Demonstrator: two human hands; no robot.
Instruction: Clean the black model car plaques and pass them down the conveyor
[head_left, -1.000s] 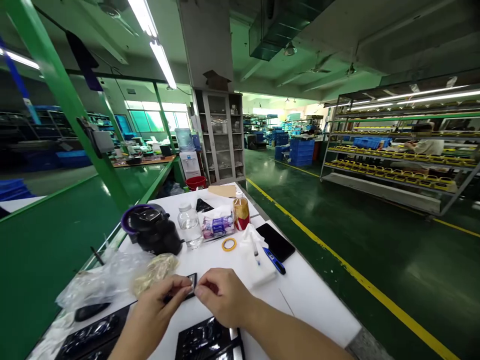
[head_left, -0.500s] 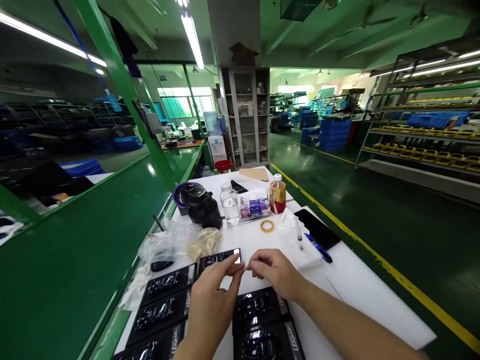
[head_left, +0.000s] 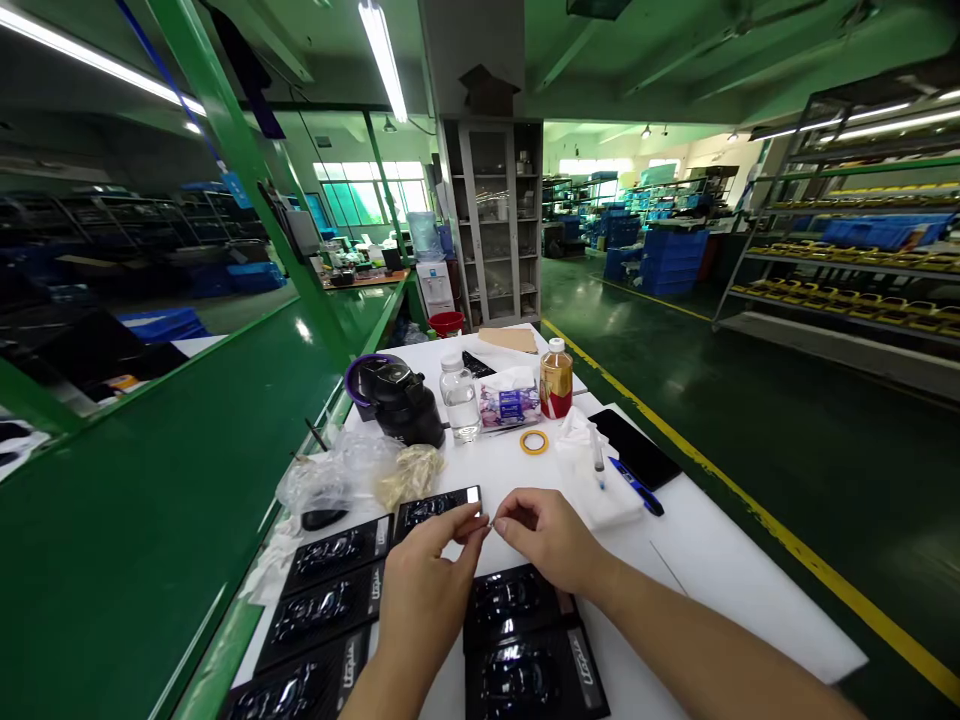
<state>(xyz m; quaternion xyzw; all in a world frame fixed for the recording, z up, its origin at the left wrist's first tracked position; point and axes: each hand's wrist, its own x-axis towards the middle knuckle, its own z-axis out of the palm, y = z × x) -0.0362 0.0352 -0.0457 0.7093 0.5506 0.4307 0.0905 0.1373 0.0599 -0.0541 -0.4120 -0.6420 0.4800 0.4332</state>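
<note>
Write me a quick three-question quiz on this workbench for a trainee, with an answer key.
1. True or false: the left hand and right hand each have thumb and forefinger drawn together.
2. Where is the yellow tape roll relative to the tissue pack? A) behind it; B) nearer the person; C) on top.
3. Fill in: the red-and-gold bottle has a ____ cap.
Key: 1 true; 2 B; 3 white.

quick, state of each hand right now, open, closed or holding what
Left hand: closed in a pinch, apparently on something too small to identify.
Right hand: closed in a pinch; whether it holds anything cannot be told.
</note>
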